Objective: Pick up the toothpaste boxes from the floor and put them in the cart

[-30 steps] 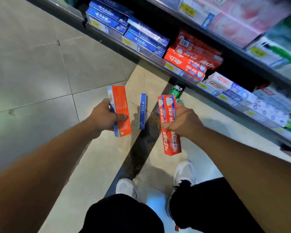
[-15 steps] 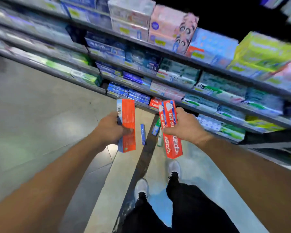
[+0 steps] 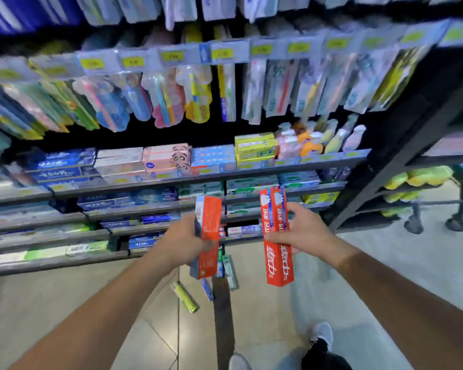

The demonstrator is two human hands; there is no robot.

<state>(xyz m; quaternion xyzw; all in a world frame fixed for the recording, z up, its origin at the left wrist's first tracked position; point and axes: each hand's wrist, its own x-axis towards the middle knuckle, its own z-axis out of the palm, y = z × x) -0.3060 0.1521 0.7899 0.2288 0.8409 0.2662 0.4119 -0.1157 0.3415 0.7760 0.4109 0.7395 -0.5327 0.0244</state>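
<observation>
My left hand (image 3: 181,243) grips an orange toothpaste box (image 3: 207,236) held upright in front of the shelves. A red toothpaste box pack (image 3: 277,236) with white lettering is held upright in my right hand (image 3: 302,232). On the floor below them lie a yellow-green box (image 3: 185,296), a blue box (image 3: 207,289) and a green-and-white box (image 3: 230,271). A cart's dark frame and wheels (image 3: 436,212) show at the far right, partly hidden by the shelf end.
A tall shelf unit (image 3: 171,180) full of toothpaste boxes and hanging toothbrush packs fills the view ahead. Its black end post (image 3: 380,177) stands to the right. Tiled floor (image 3: 64,303) spreads left and right; my shoes (image 3: 322,333) are at the bottom.
My view has risen from the floor to the upper shelves as I stand up. Both hands have lifted with their boxes. The loose boxes stay on the floor.
</observation>
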